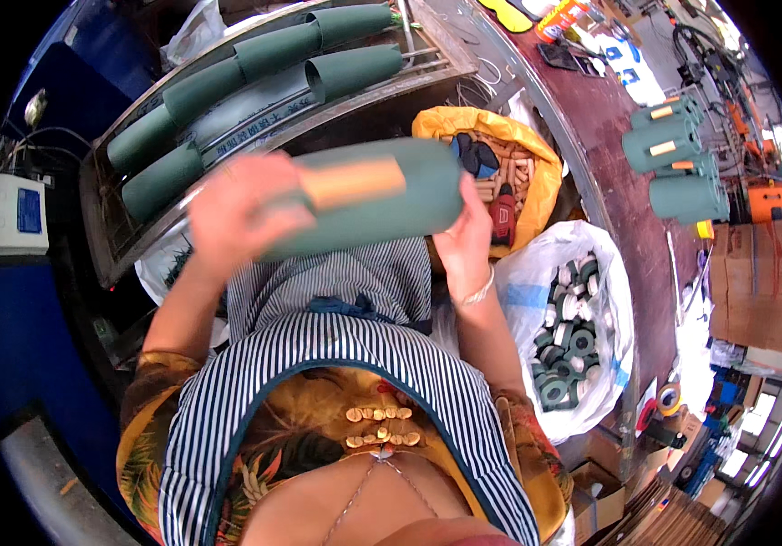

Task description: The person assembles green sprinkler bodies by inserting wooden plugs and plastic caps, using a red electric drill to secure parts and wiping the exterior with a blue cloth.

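Observation:
A dark green cylinder (427,196) with a blank-looking orange-yellow strip (355,184) along its side lies crosswise in front of my apron. My right hand (466,227) grips its right end, thumb on the near side. Over the left end is my left hand (250,214), blurred by motion, close to the end of the strip. Its fingers are too smeared to show whether they grip the cylinder or only rest on it.
Several green tubes (277,50) lie in a wooden-edged frame at the back left. A yellow sack (546,196) holds brown cylindrical pieces and a red-handled tool (503,217). Beside it, a clear bag (614,300) contains green and white rings. More strip-marked tubes (661,146) stand on the right-hand table (632,209).

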`<state>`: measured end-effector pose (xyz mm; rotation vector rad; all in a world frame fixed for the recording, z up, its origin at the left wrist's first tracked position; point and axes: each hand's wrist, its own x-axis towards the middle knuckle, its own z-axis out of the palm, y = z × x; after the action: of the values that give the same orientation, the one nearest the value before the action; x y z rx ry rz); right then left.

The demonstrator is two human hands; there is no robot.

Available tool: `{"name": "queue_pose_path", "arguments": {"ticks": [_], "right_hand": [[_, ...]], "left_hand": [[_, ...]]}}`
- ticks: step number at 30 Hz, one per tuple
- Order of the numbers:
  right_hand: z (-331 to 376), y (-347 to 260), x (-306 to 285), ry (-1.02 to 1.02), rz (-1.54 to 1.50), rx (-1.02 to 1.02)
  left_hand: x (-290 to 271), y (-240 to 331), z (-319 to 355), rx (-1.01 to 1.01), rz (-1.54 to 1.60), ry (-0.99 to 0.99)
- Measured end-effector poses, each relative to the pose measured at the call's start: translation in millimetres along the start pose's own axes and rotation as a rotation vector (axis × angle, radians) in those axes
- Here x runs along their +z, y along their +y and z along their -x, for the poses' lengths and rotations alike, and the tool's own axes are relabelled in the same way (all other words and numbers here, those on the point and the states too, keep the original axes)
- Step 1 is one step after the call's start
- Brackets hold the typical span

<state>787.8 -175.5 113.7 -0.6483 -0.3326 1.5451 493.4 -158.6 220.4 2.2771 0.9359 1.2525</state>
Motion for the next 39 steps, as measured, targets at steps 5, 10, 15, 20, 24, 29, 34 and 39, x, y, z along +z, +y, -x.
{"name": "queue_pose_path", "arguments": {"ticks": [5, 10, 15, 20, 24, 29, 34, 39], "right_hand": [[20.3, 24.7, 4.7, 0.049, 0.241, -0.015], [41.6, 30.7, 43.2, -0.066, 0.545, -0.353], [1.1, 21.2, 10.3, 0.142, 0.292, 0.272], [15.0, 30.5, 33.6, 0.102, 0.428, -0.090], [31.0, 13.7, 55.2, 0.010, 0.568, -0.339], [63.3, -7.4, 76.8, -0.277, 1.354, -1.071], [79.1, -10.4, 89.1, -0.589, 1.359, -1.322], [87.7, -13.0, 84.6, -0.716, 1.376, -1.355]], "left_hand": [[0.2, -15.7, 33.0, 0.141, -0.274, 0.006], [-8.0, -26.6, 41.8, -0.648, 0.192, 0.127], [-1.3, 25.0, 38.6, 0.685, -0.252, -0.194], [-15.5, 5.6, 39.2, 0.315, -0.193, -0.141], [-22.1, -2.4, 42.2, -0.020, -0.053, 0.033], [-23.5, -66.5, 38.9, -0.747, 0.808, 0.158], [-15.6, -89.2, 38.0, -1.199, 1.216, -0.018], [-13.7, -98.5, 38.3, -1.270, 1.332, -0.239]]}}
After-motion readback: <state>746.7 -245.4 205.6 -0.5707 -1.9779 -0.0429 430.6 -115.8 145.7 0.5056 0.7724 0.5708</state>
